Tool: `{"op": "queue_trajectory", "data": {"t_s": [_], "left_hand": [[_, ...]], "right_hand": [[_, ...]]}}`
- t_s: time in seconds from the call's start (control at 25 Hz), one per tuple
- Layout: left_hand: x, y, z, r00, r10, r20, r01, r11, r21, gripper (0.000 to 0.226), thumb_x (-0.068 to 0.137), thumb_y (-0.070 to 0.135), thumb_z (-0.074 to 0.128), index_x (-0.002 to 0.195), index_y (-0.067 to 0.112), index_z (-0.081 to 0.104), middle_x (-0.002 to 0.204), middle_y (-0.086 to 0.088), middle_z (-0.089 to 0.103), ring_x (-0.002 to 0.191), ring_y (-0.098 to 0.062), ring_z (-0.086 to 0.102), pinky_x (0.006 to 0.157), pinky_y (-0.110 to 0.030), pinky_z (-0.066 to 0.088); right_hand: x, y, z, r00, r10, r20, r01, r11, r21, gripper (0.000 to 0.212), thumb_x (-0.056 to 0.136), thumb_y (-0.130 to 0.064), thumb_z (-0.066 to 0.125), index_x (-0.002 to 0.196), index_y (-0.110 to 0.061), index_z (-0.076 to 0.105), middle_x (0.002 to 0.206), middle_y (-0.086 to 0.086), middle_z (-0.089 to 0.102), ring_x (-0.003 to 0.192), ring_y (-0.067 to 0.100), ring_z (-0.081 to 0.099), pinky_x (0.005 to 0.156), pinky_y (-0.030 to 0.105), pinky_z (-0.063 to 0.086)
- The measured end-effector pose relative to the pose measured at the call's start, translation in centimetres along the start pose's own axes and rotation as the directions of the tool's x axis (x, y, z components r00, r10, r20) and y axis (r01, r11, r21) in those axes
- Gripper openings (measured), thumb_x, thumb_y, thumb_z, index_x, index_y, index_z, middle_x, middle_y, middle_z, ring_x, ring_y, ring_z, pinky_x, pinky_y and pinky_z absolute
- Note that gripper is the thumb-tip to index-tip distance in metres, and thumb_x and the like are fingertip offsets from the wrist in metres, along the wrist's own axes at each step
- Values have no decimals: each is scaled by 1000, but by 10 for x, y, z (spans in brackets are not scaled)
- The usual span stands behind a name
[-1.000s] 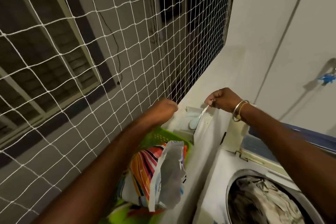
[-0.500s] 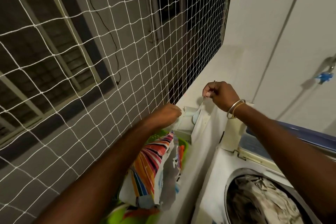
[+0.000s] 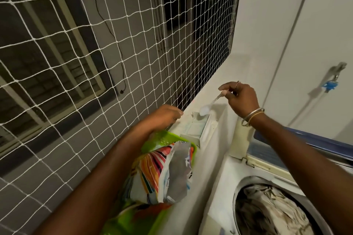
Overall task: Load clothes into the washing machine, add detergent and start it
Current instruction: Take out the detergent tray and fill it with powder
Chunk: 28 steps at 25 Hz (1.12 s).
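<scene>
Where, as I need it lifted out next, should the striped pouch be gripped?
I'd pinch the striped pouch by its upper wall just below the open mouth, coming from above: it stands mouth-up in the green basket, whose walls block its sides.

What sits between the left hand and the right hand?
Head view: the spoon, its bowl holding white powder, pinched by the right hand, above the open box beside the left hand.

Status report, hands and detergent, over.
Right hand pinches spoon of white powder over detergent box. Left hand at box edge, grip hidden. Clothes in drum. Nothing blocking.
</scene>
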<state>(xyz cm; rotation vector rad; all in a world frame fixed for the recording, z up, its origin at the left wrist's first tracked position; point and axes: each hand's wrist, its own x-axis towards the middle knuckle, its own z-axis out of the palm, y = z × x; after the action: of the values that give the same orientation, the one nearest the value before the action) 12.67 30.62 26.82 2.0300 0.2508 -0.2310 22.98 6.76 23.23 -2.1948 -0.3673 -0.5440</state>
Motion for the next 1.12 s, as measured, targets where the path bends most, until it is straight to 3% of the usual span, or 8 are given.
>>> {"op": "queue_trajectory", "data": {"t_s": [0.12,0.24,0.4,0.52,0.64,0.72,0.88,1.12], "left_hand": [[-30,0,-7,1000,28,0,-28,997,-74,28,98,-3,49,122,-6,62,79,2,68,68,0,65,57,-6,47],[-51,-9,-7,999,17,-46,-22,993,-117,28,98,1,50,121,-3,64,109,-11,68,103,-21,63,73,-14,49],[-57,-24,-4,998,18,-66,-24,994,-104,21,98,11,53,110,15,71,119,-8,69,111,-22,65,102,-34,50],[-55,-31,-3,997,33,-75,-40,995,-90,21,97,13,54,94,26,71,118,-7,70,112,-23,65,108,-44,46],[-56,-28,0,998,33,-56,-39,994,-101,22,98,12,52,94,25,69,121,-9,68,114,-22,63,108,-43,45],[-58,-27,2,998,35,-42,-38,996,-76,22,99,15,52,96,28,69,124,-9,67,114,-21,62,108,-44,45],[-56,-31,1,998,50,-49,-54,995,-79,24,96,18,52,94,28,74,115,-5,72,110,-22,66,105,-47,47],[-59,-35,3,997,68,-34,-71,991,-111,25,91,23,54,108,23,74,114,-3,72,110,-23,67,103,-48,49]], "right_hand": [[-11,-15,-23,984,177,27,-178,962,205,23,88,-10,66,87,-32,73,79,-7,74,80,12,71,88,38,56],[-33,-41,-52,933,346,103,-356,838,412,16,87,1,65,93,-8,76,85,9,74,63,2,68,67,15,52],[-78,-75,-77,875,427,228,-484,755,443,14,86,1,66,92,-7,76,87,12,76,60,1,63,57,16,46],[-120,-96,-69,863,398,311,-501,754,425,16,86,3,64,94,-5,75,77,9,75,57,3,60,52,14,41],[-151,-112,-38,900,332,284,-432,775,462,16,85,2,66,90,-8,76,73,4,76,66,12,66,59,22,51],[-168,-120,-13,962,200,185,-257,893,369,15,85,-6,67,86,-18,77,78,-5,76,73,10,70,72,32,57],[-193,-138,20,976,-159,146,182,970,-158,14,91,-30,61,95,-35,74,80,-10,73,73,15,62,76,37,47],[-191,-136,28,979,-117,169,118,993,8,14,92,-25,57,87,-30,70,78,-10,71,74,15,62,79,36,45]]}}
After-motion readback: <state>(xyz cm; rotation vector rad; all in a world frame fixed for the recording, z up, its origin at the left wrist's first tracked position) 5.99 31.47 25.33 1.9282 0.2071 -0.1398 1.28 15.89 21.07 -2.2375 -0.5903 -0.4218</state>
